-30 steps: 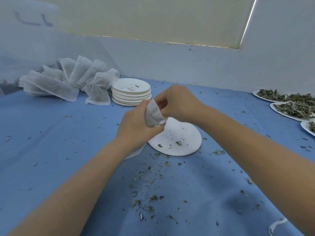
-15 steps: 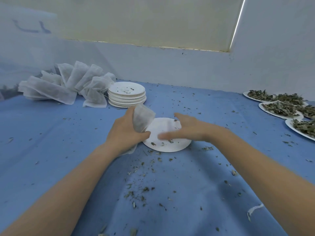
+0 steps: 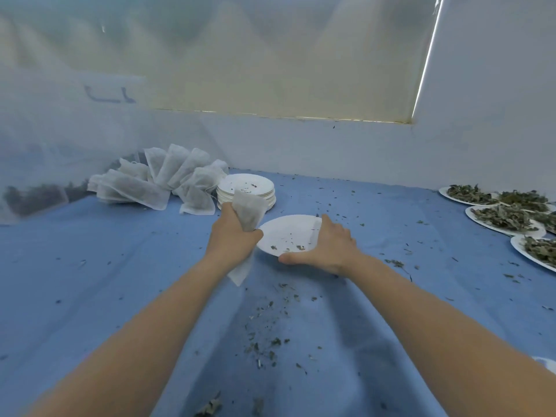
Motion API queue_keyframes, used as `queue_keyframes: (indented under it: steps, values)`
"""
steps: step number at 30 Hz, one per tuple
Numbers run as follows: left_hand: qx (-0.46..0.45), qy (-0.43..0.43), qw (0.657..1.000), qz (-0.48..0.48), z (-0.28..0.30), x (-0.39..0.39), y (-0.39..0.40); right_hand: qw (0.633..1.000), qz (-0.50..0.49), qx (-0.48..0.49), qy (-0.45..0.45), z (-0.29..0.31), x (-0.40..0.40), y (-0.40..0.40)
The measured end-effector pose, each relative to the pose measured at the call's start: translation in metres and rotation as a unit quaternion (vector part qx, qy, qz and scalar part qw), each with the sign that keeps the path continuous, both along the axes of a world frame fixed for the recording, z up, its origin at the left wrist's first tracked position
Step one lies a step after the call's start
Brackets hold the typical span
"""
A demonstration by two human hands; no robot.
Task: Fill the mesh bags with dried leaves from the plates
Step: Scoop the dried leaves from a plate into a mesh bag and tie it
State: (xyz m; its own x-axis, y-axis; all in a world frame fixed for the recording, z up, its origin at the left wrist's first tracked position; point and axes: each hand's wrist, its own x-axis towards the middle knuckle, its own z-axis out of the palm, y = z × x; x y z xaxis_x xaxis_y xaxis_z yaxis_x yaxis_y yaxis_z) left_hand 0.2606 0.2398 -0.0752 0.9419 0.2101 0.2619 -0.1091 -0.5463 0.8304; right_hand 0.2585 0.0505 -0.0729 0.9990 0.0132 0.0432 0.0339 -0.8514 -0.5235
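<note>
A: What is spread beneath both hands?

B: A blue cloth (image 3: 120,281) is laid under everything, and it is scattered with leaf crumbs (image 3: 264,335) nearer the person than the hands.

A: And beyond the left hand?

B: A heap of filled mesh bags (image 3: 159,182) is fanned out there, with a stack of emptied plates (image 3: 249,191) set just to its right.

A: What is seen far off to the right of the right hand?

B: At least 4 plates of dried leaves (image 3: 505,218) are lined up there, well apart from it.

A: The plate between the hands?

B: A nearly empty plate (image 3: 285,233) is gripped at its right edge by the right hand (image 3: 328,245), thumb at the near rim, fingers curled over the far rim. A few leaf bits are left on it.

A: And the left hand (image 3: 233,236)?

B: It is closed around a mesh bag (image 3: 248,212), which is held upright just left of that plate; dark leaves are seen through the mesh.
</note>
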Motion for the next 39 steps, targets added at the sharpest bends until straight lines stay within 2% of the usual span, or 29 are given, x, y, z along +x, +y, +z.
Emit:
queue_keyframes:
  steps: [4,6,8,10,16,29,36,39]
  values:
    - [-0.082,-0.016,0.996,0.038,0.023,0.023,0.019,0.998,-0.011,0.046,-0.037,0.021,0.030,0.030]
    - [-0.131,-0.010,0.990,0.053,0.030,0.042,0.031,0.998,-0.015,0.038,-0.041,0.030,0.050,0.045]
    - [-0.144,0.018,0.986,0.082,0.032,0.064,0.045,0.999,-0.017,0.024,-0.038,0.037,0.073,0.060]
    - [-0.112,0.044,0.988,0.101,0.029,0.086,0.056,0.999,-0.021,0.014,-0.028,0.039,0.099,0.072]
    - [-0.029,0.038,0.992,0.117,0.001,0.139,0.077,0.998,-0.048,0.003,0.027,0.033,0.166,0.101]
    - [0.031,0.011,0.984,0.177,-0.013,0.221,0.113,0.998,-0.031,0.004,0.048,0.005,0.231,0.135]
    - [0.107,0.073,0.968,0.213,-0.006,0.202,0.106,0.999,-0.022,-0.008,-0.028,0.011,0.217,0.137]
    - [0.135,0.059,0.960,0.236,0.000,0.172,0.094,0.998,-0.015,-0.008,-0.062,0.017,0.193,0.132]
